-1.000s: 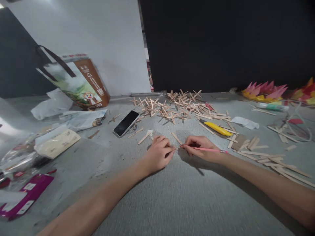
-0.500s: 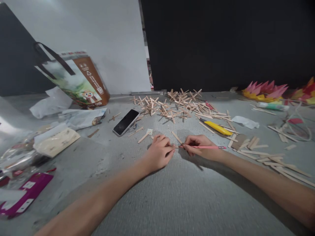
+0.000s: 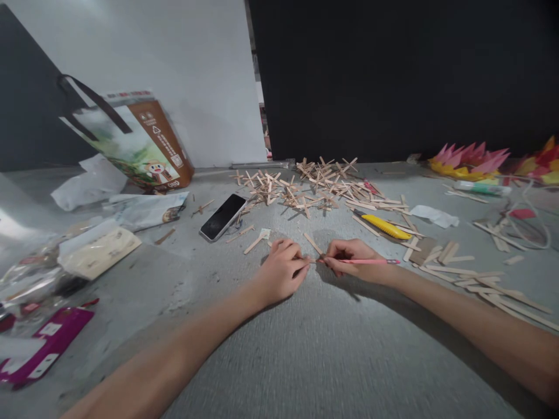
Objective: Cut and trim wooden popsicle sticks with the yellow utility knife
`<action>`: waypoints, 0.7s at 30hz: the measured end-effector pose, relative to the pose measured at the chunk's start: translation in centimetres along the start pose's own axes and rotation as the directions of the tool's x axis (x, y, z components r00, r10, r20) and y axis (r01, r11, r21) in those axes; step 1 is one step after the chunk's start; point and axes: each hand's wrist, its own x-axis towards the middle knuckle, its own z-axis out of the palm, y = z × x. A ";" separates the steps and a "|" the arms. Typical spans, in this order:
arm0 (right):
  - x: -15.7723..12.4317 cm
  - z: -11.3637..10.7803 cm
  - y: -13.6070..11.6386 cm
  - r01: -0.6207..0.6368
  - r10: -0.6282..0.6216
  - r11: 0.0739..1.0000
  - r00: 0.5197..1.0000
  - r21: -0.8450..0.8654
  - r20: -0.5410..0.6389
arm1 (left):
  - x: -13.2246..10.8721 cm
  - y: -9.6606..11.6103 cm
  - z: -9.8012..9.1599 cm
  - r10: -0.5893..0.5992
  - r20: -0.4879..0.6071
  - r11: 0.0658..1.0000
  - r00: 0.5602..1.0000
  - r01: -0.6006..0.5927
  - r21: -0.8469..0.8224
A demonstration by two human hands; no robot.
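My left hand [image 3: 286, 267] is closed over a wooden craft stick [image 3: 312, 261]; only its short end shows past the fingers. My right hand [image 3: 349, 259] grips a pink pencil [image 3: 373, 261] close to its point, the other end reaching back over the wrist. The point is at the stick's end, but whether it touches is too small to tell. Just beyond the fingers another craft stick [image 3: 312, 243] lies slanted on the grey table [image 3: 279, 361]. A stick with a pale patch [image 3: 257, 241] rests beyond my left hand.
Several crossed sticks [image 3: 305, 192] are heaped at the back. A black phone [image 3: 223, 217] lies left of them, a yellow box cutter [image 3: 384, 226] to the right. Loose sticks [image 3: 480, 279] spread at right. A carrier bag [image 3: 144, 145], wrappers and a purple case [image 3: 52, 343] occupy the left.
The whole view has shifted very slightly. Both hands keep the same grip and place, and nothing on the table has visibly moved.
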 end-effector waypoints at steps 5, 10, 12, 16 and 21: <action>0.0 0.0 -0.1 -0.020 0.020 1.000 1.000 0.012 -0.022 | 0.0 -0.1 0.1 -0.003 0.002 1.000 1.000 0.003 -0.002; -0.1 0.0 -0.3 0.001 -0.001 1.000 1.000 0.023 0.003 | 0.0 0.1 0.0 0.001 0.017 1.000 1.000 -0.001 0.000; -0.1 -0.1 -0.3 -0.005 0.005 1.000 1.000 0.020 -0.010 | 0.1 0.1 -0.1 -0.007 0.017 1.000 1.000 0.007 -0.002; -0.1 -0.1 -0.3 0.015 -0.015 1.000 1.000 0.008 0.008 | 0.0 0.1 0.0 -0.014 0.010 1.000 1.000 0.014 -0.005; -0.1 -0.1 -0.2 -0.002 0.002 1.000 1.000 0.005 -0.004 | -0.1 -0.1 0.1 -0.005 0.008 1.000 1.000 0.006 -0.014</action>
